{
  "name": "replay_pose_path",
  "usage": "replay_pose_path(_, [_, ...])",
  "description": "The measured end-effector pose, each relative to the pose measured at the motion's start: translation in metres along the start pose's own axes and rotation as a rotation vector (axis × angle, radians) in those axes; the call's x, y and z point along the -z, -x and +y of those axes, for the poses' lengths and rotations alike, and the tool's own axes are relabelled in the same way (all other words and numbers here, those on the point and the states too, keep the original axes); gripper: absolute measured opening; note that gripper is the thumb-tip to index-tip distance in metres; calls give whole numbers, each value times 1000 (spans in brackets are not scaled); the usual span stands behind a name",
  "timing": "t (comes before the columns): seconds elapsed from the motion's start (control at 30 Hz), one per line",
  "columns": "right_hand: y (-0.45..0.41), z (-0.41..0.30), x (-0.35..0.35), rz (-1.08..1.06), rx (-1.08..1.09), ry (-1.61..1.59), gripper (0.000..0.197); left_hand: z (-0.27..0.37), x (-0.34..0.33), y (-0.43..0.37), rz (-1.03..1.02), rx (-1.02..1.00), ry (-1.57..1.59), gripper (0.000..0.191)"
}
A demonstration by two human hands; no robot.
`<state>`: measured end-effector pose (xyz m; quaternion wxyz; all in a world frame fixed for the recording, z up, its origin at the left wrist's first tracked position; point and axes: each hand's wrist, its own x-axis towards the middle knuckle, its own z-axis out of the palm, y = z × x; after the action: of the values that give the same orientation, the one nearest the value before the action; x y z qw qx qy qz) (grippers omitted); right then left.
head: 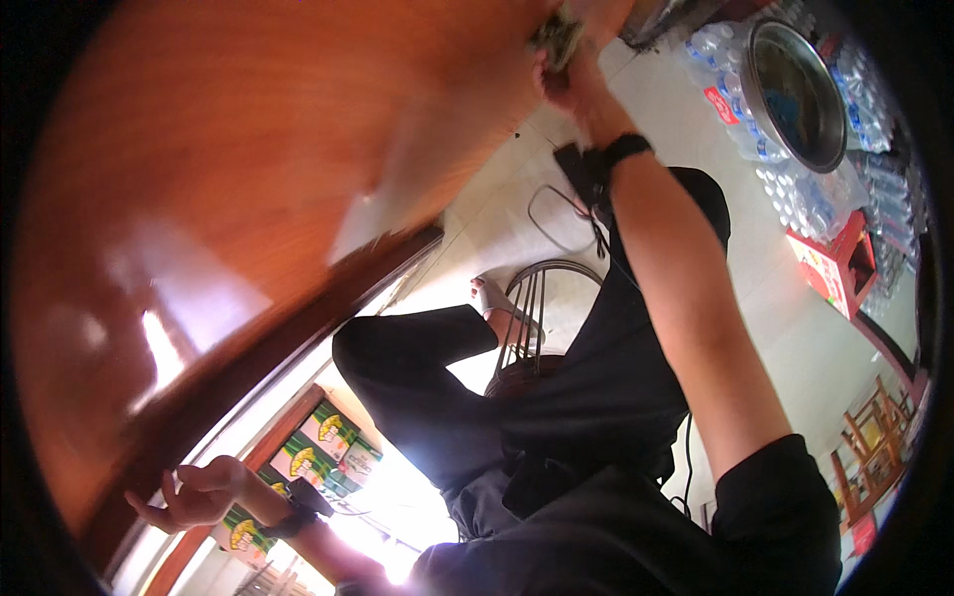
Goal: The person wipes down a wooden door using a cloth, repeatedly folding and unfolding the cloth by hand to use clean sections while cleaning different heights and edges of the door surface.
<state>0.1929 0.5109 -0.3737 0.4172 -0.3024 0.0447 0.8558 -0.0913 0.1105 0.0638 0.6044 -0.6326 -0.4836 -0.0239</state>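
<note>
A broad glossy orange-brown wooden surface (283, 127), edged by a darker brown strip (313, 324), fills the upper left. At its far right part, my right hand (563, 86) grips a crumpled greenish-grey thing, perhaps a cloth (557, 39); blur hides its exact kind. That arm is stretched out. Lower left, beside the dark edge, my left hand (205, 492) has its fingers spread and holds nothing; whether it touches the edge I cannot tell. A black strap with a small device circles each wrist.
Plastic-wrapped bottles (805, 194) stand at the right, with a metal basin (797, 97) on them and a red carton (838, 264) beside. A metal-framed stool (533, 313) is below me. Printed green boxes (320, 451) lie lower left, a wooden rack or chair (872, 439) lower right.
</note>
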Motion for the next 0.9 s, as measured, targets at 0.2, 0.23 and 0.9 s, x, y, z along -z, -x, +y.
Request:
replay_pose_path(0.2, [31, 144, 45, 47, -155, 94, 41, -7, -19, 31, -32, 78, 2, 19])
replay_pose_path(0.23, [34, 162, 44, 12, -200, 91, 40, -6, -20, 32, -18, 64, 9, 17])
replay_pose_path(0.9, [102, 363, 6, -28, -854, 714, 42, -32, -23, 45, 47, 35, -40, 20])
